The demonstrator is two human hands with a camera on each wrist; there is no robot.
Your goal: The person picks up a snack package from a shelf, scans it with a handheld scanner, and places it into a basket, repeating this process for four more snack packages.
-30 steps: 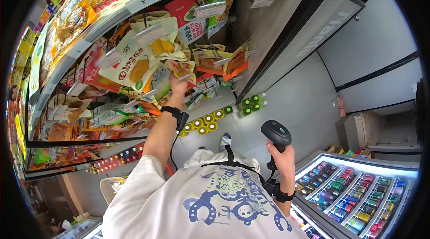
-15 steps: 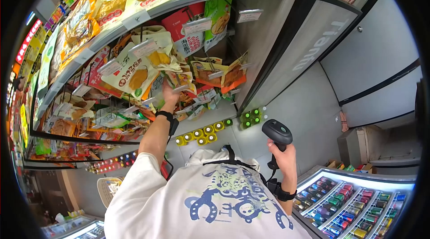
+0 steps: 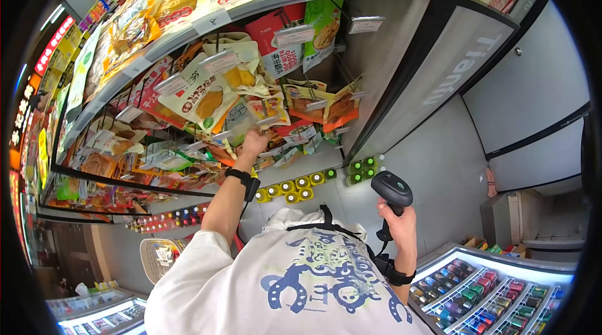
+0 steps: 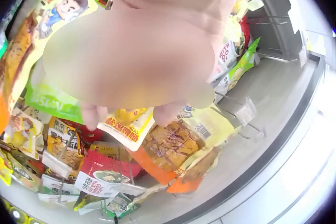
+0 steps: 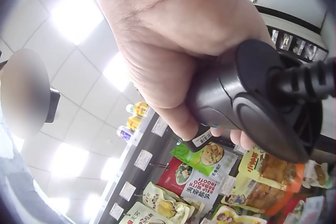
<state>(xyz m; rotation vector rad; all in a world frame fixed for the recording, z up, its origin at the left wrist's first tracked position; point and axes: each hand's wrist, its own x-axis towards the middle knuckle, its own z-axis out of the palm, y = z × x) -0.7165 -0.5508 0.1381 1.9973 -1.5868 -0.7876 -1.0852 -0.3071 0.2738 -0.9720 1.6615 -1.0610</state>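
Note:
In the head view my left hand (image 3: 254, 143) reaches up among snack packets hanging on the rack. Its thumb and a finger stand apart in the left wrist view, partly blurred, at either side of a small white and yellow snack packet (image 4: 128, 129). Beside that lies a larger packet (image 4: 173, 142) with brown food printed on it. A cream packet (image 3: 204, 100) hangs left of the hand in the head view. My right hand (image 3: 401, 225) grips a black handheld barcode scanner (image 3: 392, 189) by its handle, away from the rack; the scanner's cable shows in the right wrist view.
Price tags (image 3: 295, 36) on metal hooks stick out around the left hand. Above runs the shelf edge (image 3: 263, 9). Yellow-capped bottles (image 3: 291, 189) and green bottles (image 3: 364, 169) stand on the floor. A lit drinks cooler (image 3: 495, 253) is at lower right, a basket (image 3: 157, 260) at lower left.
My left hand first drew down and left from the small packet, then shifted right and slightly lower beneath it. The view has tilted and shifted. The right hand keeps hold of the scanner.

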